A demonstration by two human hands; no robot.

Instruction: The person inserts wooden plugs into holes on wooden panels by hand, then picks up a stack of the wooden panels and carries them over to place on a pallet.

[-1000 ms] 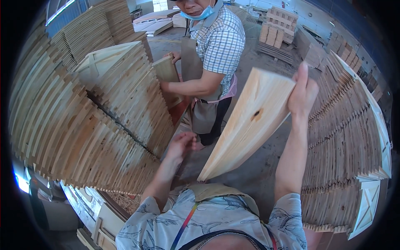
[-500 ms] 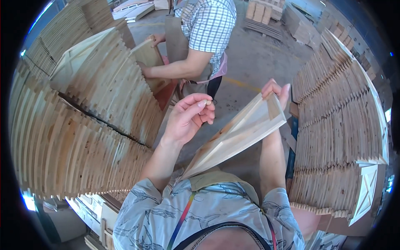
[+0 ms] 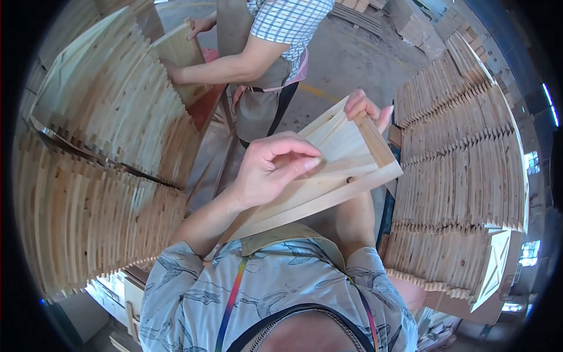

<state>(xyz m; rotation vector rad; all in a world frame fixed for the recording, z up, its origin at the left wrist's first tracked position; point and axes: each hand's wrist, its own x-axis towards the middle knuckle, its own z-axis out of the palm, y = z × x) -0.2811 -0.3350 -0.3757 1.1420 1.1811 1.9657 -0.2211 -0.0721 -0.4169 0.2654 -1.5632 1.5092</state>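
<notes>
A pale framed wooden panel [image 3: 334, 149] is tilted in front of my body, its recessed face turned up and a dark knot [image 3: 350, 179] showing on its near rail. My right hand [image 3: 366, 110] grips its far right corner, fingers over the end rail. Above the panel's left part, my left hand [image 3: 275, 170] is closed in a pinch, thumb against forefinger. Whatever lies between those fingertips is too small to make out now. I cannot tell whether they touch the wood.
Tall stacks of wooden panels stand at left [image 3: 88, 217] and right [image 3: 446, 170]. Ahead on the left, a co-worker in a checked shirt [image 3: 293, 23] and apron handles another panel [image 3: 182, 56]. Grey concrete floor [image 3: 334, 64] lies beyond, with wrapped stacks [image 3: 416, 29] farther back.
The panel has turned its recessed face more upward. My left hand, which held a small tan bit up beside the panel, has come over it. My head view has shifted.
</notes>
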